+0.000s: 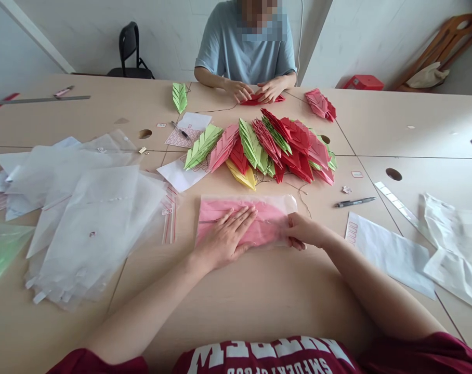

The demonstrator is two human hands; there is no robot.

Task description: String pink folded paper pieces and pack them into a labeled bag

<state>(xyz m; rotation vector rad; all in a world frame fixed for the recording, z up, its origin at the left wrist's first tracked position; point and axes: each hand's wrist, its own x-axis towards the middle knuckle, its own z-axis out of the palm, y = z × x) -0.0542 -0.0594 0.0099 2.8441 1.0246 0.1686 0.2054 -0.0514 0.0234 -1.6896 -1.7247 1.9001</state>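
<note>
A translucent white packet (267,208) with pink paper inside lies flat on the table in front of me. My left hand (226,236) rests palm down on its middle, fingers stretched out. At the packet's right end, my right hand (303,230) has its fingers curled round the edge, pinching it. Just beyond the packet is a heap of folded paper pieces in red, pink, green and yellow (241,174), with dark thread among them.
Clear plastic sleeves (88,223) spread over the left side. A pen (355,202), a white envelope (392,254) and white plastic (450,244) lie to the right. Across the table, a person in a blue shirt (247,52) handles red folded paper (255,99).
</note>
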